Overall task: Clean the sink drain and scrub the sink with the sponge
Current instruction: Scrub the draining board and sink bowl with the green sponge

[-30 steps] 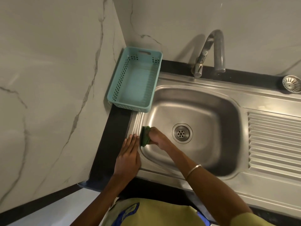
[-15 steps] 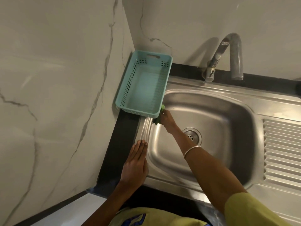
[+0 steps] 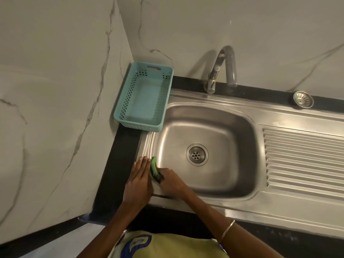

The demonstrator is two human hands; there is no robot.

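Grip status: the right hand [image 3: 170, 180] is closed around the green scouring sponge with a dark underside [image 3: 154, 169], pressing it against the left inner wall of the stainless steel sink basin [image 3: 232, 127], near the front corner. Half a second earlier the same sponge was at the far end of that wall, just below the teal perforated plastic basket [image 3: 143, 97]; it has since travelled back along the wall toward the person, which indicates a back-and-forth scrubbing stroke in progress. The left hand [image 3: 138, 181] holds nothing; it lies flat with fingers extended on the ribbed left rim of the sink, beside the black bench [image 3: 119, 164], and has kept that bracing position throughout. The round perforated drain [image 3: 196, 154] sits open at the basin centre, while the loose metal strainer [image 3: 303, 99] rests on the bench behind the ribbed drainboard [image 3: 305, 161] (apparently removed for cleaning). Judgement: the left wall is being covered; the remaining walls, floor and drain surround appear still to need scrubbing. The curved chrome tap [image 3: 223, 67] shows no running water.
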